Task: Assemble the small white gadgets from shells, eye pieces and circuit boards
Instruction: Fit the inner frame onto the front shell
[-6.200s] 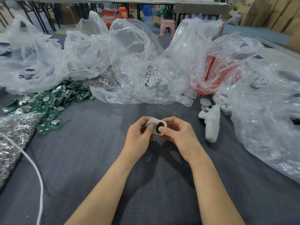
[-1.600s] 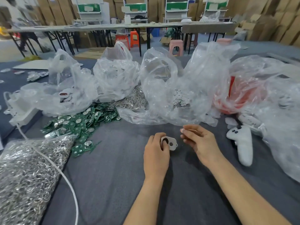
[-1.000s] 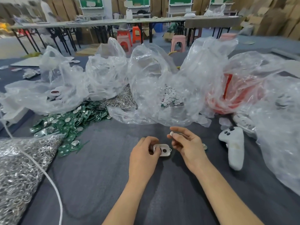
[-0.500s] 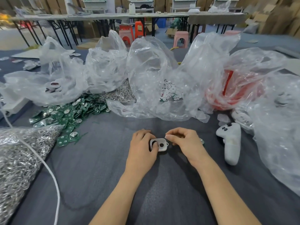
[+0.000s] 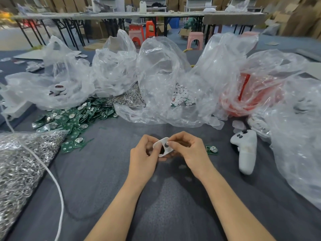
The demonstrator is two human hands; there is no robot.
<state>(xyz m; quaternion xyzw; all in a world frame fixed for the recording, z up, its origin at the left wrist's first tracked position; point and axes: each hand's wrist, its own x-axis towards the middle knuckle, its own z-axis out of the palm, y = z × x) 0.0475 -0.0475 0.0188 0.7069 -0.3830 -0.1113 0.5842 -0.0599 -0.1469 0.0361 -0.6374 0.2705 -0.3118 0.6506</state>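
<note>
Both hands, L [image 5: 142, 155], R [image 5: 191, 150], round shell [image 5: 159, 144] — circuit board [image 5: 211, 150] just rt.

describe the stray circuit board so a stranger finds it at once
On the grey table, find the white controller at the right. Between it and the right hand lies a green circuit board with a silver disc. It lies alone; the other boards are heaped far left.

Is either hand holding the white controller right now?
No, the white controller lies on the cloth; the left hand and right hand both hold the small white shell.
</note>
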